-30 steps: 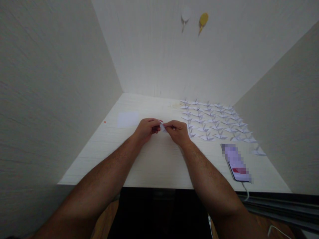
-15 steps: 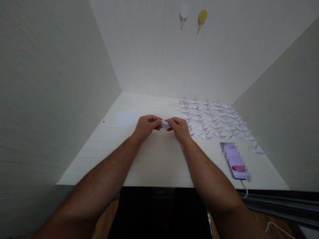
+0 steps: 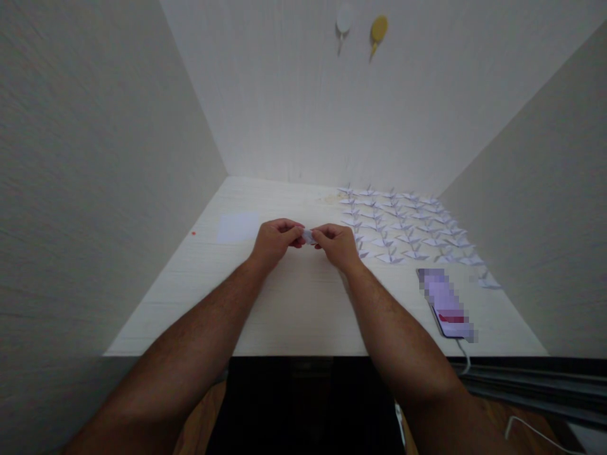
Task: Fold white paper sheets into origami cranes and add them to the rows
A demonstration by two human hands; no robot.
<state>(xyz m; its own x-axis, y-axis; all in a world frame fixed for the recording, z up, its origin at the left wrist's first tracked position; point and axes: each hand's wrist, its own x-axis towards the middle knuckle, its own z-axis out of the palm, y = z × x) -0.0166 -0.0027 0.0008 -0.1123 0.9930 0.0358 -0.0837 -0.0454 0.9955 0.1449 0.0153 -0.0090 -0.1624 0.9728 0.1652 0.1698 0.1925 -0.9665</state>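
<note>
Between my two hands is a small folded piece of white paper (image 3: 308,236), pinched above the middle of the table. My left hand (image 3: 277,239) grips its left end between thumb and fingers. From the other side, my right hand (image 3: 337,241) pinches the right end. Fingers cover much of the paper, so its exact folds cannot be made out. Rows of white paper cranes (image 3: 401,225) stand on the table just beyond and to the right of my right hand. Flat white paper (image 3: 237,227) lies to the left of my left hand.
A phone (image 3: 443,303) with a blurred screen and a white cable (image 3: 465,360) lies at the right front of the white table (image 3: 303,316). Panels enclose the table on three sides. A white hook (image 3: 344,20) and a yellow hook (image 3: 379,28) are on the back panel.
My hands have drawn slightly closer together, and my right thumb now covers more of the folded paper. The whole view has shifted a little.
</note>
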